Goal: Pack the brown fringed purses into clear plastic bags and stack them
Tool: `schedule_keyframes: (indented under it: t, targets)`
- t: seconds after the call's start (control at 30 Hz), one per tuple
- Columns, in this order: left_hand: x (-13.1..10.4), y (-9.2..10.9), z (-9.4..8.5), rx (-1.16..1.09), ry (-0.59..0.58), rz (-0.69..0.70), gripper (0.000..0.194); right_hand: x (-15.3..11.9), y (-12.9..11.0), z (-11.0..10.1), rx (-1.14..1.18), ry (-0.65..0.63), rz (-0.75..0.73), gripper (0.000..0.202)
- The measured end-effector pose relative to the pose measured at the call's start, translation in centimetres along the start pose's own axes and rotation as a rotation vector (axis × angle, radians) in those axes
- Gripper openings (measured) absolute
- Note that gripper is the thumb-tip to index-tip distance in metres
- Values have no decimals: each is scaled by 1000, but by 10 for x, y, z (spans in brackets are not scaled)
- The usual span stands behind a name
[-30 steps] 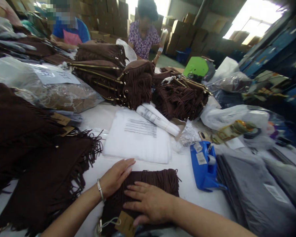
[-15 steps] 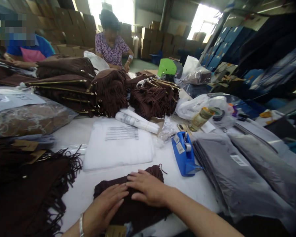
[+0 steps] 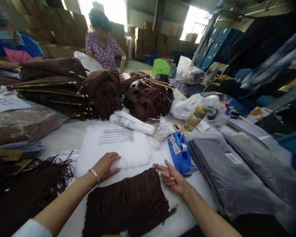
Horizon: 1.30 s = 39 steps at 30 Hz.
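Note:
A dark brown fringed bag (image 3: 128, 200) lies flat on the white tabletop in front of me, its fringe strands showing. My left hand (image 3: 108, 167) is open over the near edge of a stack of printed white plastic bags (image 3: 118, 144), its fingers on or just above the top one. To the right, my right hand (image 3: 172, 177) is beside the bag's upper right corner, thumb and index finger apart. A thin dark strand crosses the index finger; whether it is held cannot be made out. A blue tape dispenser (image 3: 179, 153) stands just beyond that hand.
Grey items in clear bags (image 3: 219, 164) lie to the right. A rolled white bundle (image 3: 133, 122), a phone (image 3: 179, 128) and a bottle (image 3: 196, 118) sit farther back. Brown fringed bags (image 3: 96, 95) are heaped behind, more at left (image 3: 22, 191). Two people work across the table.
Both hands have come off the brown bag: the left went forward to the white plastic bags, the right moved to the bag's right corner. The bag's fringe now lies spread out.

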State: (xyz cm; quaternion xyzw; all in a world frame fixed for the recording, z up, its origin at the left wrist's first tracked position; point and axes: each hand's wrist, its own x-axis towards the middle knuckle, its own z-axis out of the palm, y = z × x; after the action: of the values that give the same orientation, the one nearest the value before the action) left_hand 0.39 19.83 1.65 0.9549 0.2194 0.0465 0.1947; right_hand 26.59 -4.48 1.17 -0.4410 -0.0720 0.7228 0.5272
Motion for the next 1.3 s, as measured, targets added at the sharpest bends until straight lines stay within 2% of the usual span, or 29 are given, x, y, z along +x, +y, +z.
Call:
schedule_keyframes:
  t: [0.07,0.13,0.2,0.27,0.3,0.37,0.47,0.53,0.6,0.73,0.8,0.87,0.93,1.03,1.1,1.17,1.27,1.3]
  targets:
    - [0,6,3,11,-31,13,41,4,3,11,-14,-37,-123,58]
    - [-2,10,3,18,-63,19,30,-5,12,25,-256,-69,-167,58]
    - [-4,13,2,19,-95,15,17,-23,24,37,-601,-137,-119,55]
    - [-4,13,1,12,-117,-7,19,-41,34,46,-810,-207,-61,52]
    - [-3,12,0,5,-124,-24,23,-48,35,49,-829,-201,-73,52]
    - [0,10,-1,-14,-135,-67,28,-50,31,56,-775,-95,-187,52]
    - [8,6,-4,-58,-155,-151,24,-31,13,71,-718,104,-350,53]
    - [13,3,-5,-97,-163,-212,16,-8,1,87,-721,105,-364,52]
    - [17,0,-5,-147,-147,-270,11,15,-5,104,-730,38,-344,49]
    - [18,-6,-6,-290,-58,-363,23,56,-3,127,-795,-81,-123,42]
    - [17,-6,-11,-365,-10,-368,34,74,-2,133,-826,-98,-21,44]
    - [16,-3,-17,-427,29,-338,40,90,-4,139,-833,-60,-19,46]
    - [16,1,-24,-473,57,-296,36,105,-11,144,-830,22,-71,46]
    - [20,4,-32,-484,146,-301,25,121,-21,148,-832,147,-152,29]
    - [25,3,-38,-451,269,-370,24,122,-23,149,-851,191,-167,21]
    - [29,2,-44,-386,409,-459,29,110,-23,151,-896,177,-143,22]
    - [33,10,-51,-235,552,-526,31,76,-24,161,-989,92,-97,33]
    - [33,16,-52,-180,571,-516,30,63,-26,167,-1023,90,-145,34]
